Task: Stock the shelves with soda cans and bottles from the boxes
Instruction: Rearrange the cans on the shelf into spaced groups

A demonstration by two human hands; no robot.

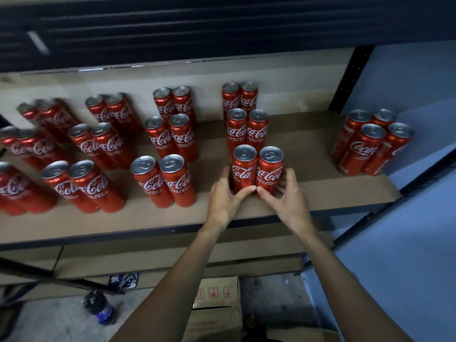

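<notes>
Red cans (257, 169) are marked with white script and silver tops; the shelf (320, 193) is lined brown.

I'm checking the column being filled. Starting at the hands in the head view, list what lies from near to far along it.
Left hand and right hand → front pair of cans they grip → middle pair → back pair → shelf back panel.
</notes>
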